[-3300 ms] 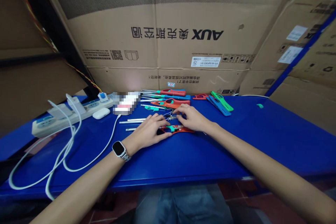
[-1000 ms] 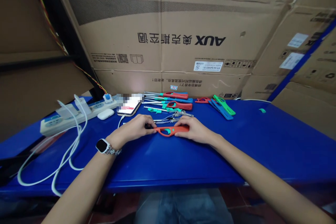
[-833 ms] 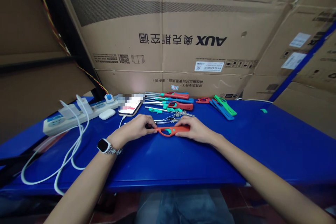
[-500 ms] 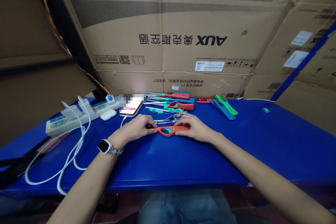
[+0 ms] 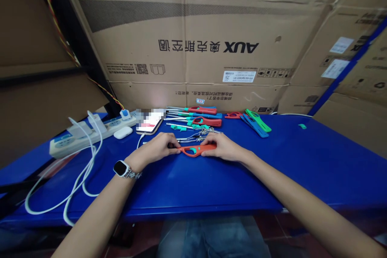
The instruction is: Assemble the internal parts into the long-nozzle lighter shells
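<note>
An orange-red lighter handle [image 5: 197, 151] with a green trigger lies on the blue table between my hands. My left hand [image 5: 165, 145], with a watch on its wrist, pinches the narrow front end. Around the wide rear end, the fingers of my right hand [image 5: 218, 146] are closed and cover part of it. Just beyond are metal tubes and wired igniter parts [image 5: 203, 134]. Farther back lie several long-necked lighters with metal stems, among them a red one [image 5: 207, 121]. Green triggers [image 5: 178, 127] sit in front of them.
Loose casings, one red [image 5: 233, 115], one blue [image 5: 255, 125] and one green [image 5: 258, 119], lie back right. A small green piece [image 5: 302, 126] is farther right. At left are a phone [image 5: 150, 123], a white case [image 5: 123, 132], a power strip [image 5: 57, 150] and looping white cables [image 5: 86, 177]. Cardboard [image 5: 208, 16] stands behind.
The view has shifted slightly. Both hands keep the same hold on the orange-red lighter handle, and nothing on the table has visibly moved.
</note>
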`<action>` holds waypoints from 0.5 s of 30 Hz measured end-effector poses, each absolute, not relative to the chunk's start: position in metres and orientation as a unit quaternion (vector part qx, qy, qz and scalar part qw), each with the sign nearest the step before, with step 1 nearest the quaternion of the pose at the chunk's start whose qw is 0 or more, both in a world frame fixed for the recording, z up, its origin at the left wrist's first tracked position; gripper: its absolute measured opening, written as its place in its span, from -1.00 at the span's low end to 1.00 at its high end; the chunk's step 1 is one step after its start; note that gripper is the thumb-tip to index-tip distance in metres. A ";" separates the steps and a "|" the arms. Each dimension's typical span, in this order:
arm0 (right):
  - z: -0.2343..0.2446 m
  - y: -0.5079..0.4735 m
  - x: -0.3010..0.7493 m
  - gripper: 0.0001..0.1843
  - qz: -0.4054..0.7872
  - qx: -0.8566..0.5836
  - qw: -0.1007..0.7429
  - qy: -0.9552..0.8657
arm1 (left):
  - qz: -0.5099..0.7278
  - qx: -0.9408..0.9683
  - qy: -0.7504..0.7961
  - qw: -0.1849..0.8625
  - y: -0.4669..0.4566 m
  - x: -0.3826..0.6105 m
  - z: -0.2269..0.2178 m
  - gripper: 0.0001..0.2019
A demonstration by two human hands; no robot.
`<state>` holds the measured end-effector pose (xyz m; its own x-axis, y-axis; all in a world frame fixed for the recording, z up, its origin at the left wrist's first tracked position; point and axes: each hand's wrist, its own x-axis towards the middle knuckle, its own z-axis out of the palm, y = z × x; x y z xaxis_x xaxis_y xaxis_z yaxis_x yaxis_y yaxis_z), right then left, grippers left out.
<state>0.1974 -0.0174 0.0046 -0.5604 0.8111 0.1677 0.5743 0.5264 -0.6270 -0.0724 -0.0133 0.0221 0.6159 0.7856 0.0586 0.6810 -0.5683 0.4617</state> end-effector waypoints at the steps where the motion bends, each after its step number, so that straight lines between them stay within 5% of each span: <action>1: 0.004 -0.018 0.198 -0.78 0.265 -0.409 0.229 -0.843 | 0.132 0.877 0.416 0.202 -0.013 -0.072 0.022 -0.76; 15: 0.001 -0.020 0.204 -0.73 0.257 -0.417 0.239 -0.839 | 0.140 0.884 0.396 0.207 -0.005 -0.074 0.010 -0.73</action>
